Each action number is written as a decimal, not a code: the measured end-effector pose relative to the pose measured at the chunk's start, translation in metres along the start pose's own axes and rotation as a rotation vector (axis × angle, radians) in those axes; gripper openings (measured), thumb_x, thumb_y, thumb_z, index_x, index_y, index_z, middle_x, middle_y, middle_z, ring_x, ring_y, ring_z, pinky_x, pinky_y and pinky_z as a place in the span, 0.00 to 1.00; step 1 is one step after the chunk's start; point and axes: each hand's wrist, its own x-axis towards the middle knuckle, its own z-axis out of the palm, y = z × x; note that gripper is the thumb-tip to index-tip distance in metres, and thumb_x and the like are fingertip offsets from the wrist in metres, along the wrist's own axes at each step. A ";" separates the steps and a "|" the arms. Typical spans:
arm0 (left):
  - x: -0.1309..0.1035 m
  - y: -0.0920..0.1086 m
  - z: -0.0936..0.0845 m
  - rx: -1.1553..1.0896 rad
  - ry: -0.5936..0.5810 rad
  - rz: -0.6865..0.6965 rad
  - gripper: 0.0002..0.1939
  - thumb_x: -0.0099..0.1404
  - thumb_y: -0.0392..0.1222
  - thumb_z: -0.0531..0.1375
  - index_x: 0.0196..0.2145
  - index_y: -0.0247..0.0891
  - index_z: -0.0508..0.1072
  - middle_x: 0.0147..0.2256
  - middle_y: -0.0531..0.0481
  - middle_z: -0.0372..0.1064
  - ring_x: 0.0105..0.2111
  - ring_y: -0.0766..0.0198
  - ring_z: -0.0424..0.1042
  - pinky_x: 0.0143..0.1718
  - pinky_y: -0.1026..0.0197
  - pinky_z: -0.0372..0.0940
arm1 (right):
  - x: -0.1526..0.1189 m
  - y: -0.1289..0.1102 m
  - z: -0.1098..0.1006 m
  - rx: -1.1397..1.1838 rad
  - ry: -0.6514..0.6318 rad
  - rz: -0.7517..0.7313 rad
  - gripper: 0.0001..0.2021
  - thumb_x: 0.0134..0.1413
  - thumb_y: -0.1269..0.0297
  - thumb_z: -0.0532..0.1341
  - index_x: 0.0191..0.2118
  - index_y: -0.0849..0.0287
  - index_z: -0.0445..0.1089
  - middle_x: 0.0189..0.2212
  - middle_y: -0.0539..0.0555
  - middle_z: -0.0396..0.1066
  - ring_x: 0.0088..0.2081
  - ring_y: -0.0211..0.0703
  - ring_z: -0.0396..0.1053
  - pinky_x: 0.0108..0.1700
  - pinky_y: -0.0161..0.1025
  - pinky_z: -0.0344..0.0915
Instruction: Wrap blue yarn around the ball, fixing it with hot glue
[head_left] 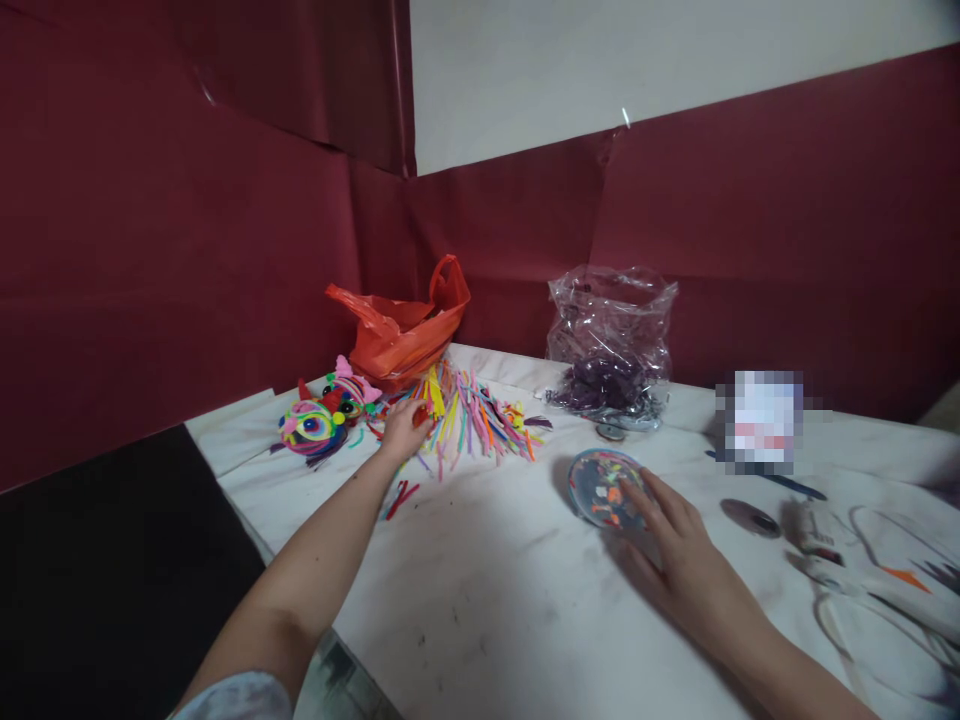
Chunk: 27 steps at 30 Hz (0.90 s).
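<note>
My left hand point(405, 430) reaches to the near left side of a pile of multicoloured fuzzy craft stems point(472, 415). Its fingers curl around something red at the fingertips, too small to make out fully. My right hand point(682, 540) is over the right edge of a round shallow dish point(581, 485) holding small coloured bits. Its fingers are stretched out with the thumb apart, and the fingertips overlap the dish. Left of the pile sit two colourful fuzzy-stem figures, one round with looped yellow and pink rings point(309, 428), the other pink-eared point(349, 388).
An orange plastic bag point(405, 340) stands behind the pile. A clear bag with dark purple contents point(611, 375) is at the back. At right lie a glue gun point(862, 590) with a cord, a round disc point(750, 518) and a blurred-out white item point(765, 420). Loose red stems point(401, 498) lie in front.
</note>
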 end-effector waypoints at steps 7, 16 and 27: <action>-0.003 0.004 0.005 -0.022 -0.021 0.052 0.14 0.54 0.30 0.59 0.39 0.35 0.76 0.44 0.40 0.71 0.49 0.50 0.67 0.53 0.48 0.59 | -0.002 0.002 0.002 0.012 0.009 0.008 0.28 0.60 0.58 0.52 0.64 0.57 0.48 0.62 0.65 0.50 0.60 0.60 0.54 0.54 0.55 0.63; -0.008 0.028 0.016 -0.212 -0.133 -0.097 0.11 0.63 0.37 0.57 0.44 0.37 0.72 0.46 0.45 0.70 0.48 0.59 0.68 0.52 0.51 0.62 | -0.003 0.005 0.007 -0.003 0.018 -0.015 0.28 0.59 0.58 0.53 0.63 0.57 0.49 0.61 0.65 0.52 0.60 0.61 0.55 0.54 0.55 0.63; 0.052 0.041 0.015 -0.294 -0.289 -0.582 0.18 0.65 0.45 0.56 0.51 0.35 0.66 0.49 0.43 0.66 0.45 0.58 0.69 0.44 0.49 0.68 | -0.003 0.002 0.005 0.013 0.017 0.001 0.28 0.60 0.60 0.53 0.64 0.55 0.47 0.62 0.64 0.50 0.60 0.59 0.54 0.54 0.55 0.63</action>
